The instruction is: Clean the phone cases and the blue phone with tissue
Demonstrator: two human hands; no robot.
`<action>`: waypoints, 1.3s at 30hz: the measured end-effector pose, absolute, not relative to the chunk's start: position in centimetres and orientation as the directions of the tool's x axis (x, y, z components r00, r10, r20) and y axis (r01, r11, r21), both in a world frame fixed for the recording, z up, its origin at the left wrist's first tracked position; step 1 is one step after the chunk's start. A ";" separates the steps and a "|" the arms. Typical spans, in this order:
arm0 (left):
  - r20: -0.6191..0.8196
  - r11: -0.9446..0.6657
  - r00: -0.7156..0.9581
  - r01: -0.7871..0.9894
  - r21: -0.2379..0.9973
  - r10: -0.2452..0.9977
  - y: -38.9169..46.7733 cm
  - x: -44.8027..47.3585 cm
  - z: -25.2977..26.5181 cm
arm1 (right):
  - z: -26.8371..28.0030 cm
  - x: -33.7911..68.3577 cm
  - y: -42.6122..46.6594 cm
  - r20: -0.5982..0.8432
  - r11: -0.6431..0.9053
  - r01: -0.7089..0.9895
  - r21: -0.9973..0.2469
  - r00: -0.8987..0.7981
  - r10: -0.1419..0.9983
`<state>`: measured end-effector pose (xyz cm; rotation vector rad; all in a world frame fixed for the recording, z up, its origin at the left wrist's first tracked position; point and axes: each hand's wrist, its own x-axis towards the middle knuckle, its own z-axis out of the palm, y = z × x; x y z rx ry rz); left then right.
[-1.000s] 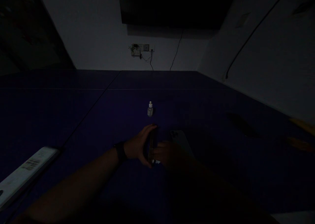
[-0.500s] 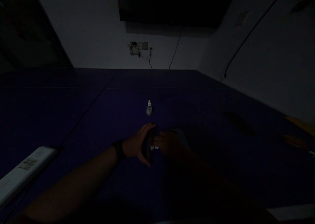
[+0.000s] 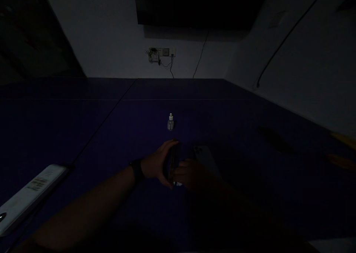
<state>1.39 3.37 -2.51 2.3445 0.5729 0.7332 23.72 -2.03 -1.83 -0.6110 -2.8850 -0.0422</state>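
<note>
My left hand (image 3: 156, 164) is closed round a thin, dark, flat case-like piece (image 3: 172, 162), thumb at its near end and fingers at its far end. It stands on edge, and its kind is too dark to tell. My right hand (image 3: 190, 174) presses bent fingers against its right side. Under those fingers shows a small white scrap (image 3: 178, 183), like tissue or cloth. A grey phone (image 3: 207, 157) lies camera side up beyond my right hand, partly covered by the arm. Farther off stands a small dropper bottle (image 3: 170, 124) with a white top.
A white power strip (image 3: 33, 193) lies at the left on the dark blue surface (image 3: 111, 134). On the right are a dark flat shape (image 3: 275, 139) and an orange thing (image 3: 340, 160). A wall with sockets (image 3: 164, 52) and a screen (image 3: 194, 8) stands behind. The room is dim.
My right hand has slid toward me along the flat piece, with the white scrap. My left hand keeps its hold. The whole view has shifted slightly.
</note>
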 end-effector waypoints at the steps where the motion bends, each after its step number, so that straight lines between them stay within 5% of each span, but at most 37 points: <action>1: 0.361 -0.720 0.753 0.208 0.662 0.550 3.4 1.4 -2.5 | -1.8 23.8 -1.9 0.199 0.904 0.428 -0.004 -0.885 0.420; 8: 0.375 -0.716 0.762 0.161 0.679 0.528 3.6 1.4 -2.7 | -1.2 23.8 -0.2 0.226 0.825 0.564 0.024 -0.807 0.545; 17: 0.360 -0.734 0.764 0.209 0.646 0.535 3.5 1.4 -2.7 | -1.7 23.4 -2.5 0.194 0.930 0.367 0.023 -0.914 0.356; 22: 0.371 -0.741 0.771 0.187 0.645 0.518 3.5 1.4 -2.7 | -1.0 24.1 -1.8 0.178 0.930 0.367 -0.030 -0.913 0.367; 29: 0.371 -0.724 0.773 0.159 0.672 0.514 3.4 1.4 -2.4 | -1.4 24.7 0.2 0.313 0.824 0.553 -0.123 -0.767 0.561; 39: 0.368 -0.734 0.774 0.177 0.655 0.515 3.5 1.4 -2.4 | -2.1 23.6 1.3 0.364 0.882 0.456 -0.123 -0.806 0.467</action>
